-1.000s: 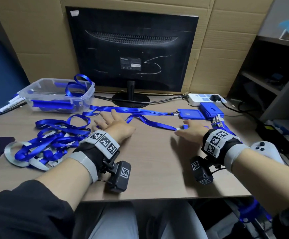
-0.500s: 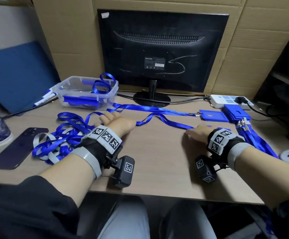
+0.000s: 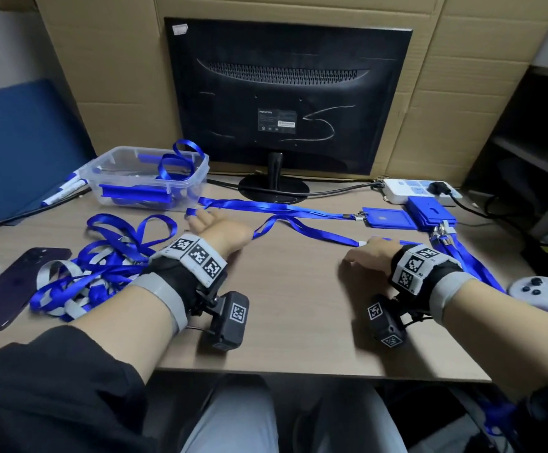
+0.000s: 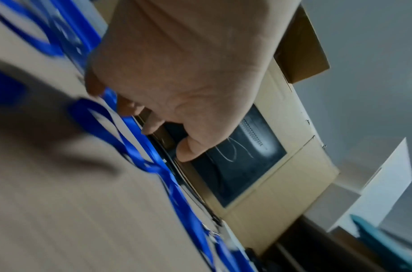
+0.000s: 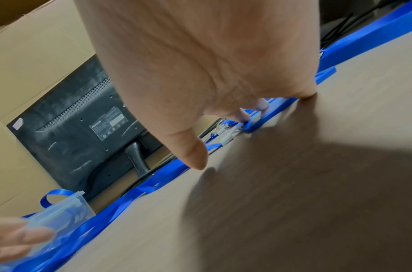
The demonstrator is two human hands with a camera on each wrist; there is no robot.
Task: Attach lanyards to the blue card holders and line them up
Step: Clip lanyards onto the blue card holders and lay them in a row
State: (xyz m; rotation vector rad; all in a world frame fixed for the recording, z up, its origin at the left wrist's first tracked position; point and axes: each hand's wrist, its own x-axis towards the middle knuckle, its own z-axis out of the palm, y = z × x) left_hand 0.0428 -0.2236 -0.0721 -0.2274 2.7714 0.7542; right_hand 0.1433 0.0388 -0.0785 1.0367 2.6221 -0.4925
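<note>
A blue card holder (image 3: 387, 219) lies at the back right, clipped to a long blue lanyard (image 3: 282, 209) stretched leftward across the desk. My left hand (image 3: 200, 219) rests with its fingers on the lanyard's left end, near the box; in the left wrist view the fingertips (image 4: 130, 108) press on the strap (image 4: 139, 145). My right hand (image 3: 360, 256) lies palm down by the lanyard's white-tipped lower strand (image 3: 362, 244). Its fingertips (image 5: 253, 110) press blue strap (image 5: 265, 119) to the desk while the thumb stays free. A stack of blue card holders (image 3: 429, 214) sits right of the clipped one.
A tangled heap of blue lanyards (image 3: 102, 259) lies at the left beside a dark phone (image 3: 14, 282). A clear plastic box (image 3: 148, 178), the monitor (image 3: 285, 99) and a white power strip (image 3: 400, 188) line the back. A white game controller (image 3: 540, 292) sits at the right edge.
The head view has swung left and drawn closer. My left fingers, spread flat a second ago, have drawn together at the strap's left end. The right hand has barely moved.
</note>
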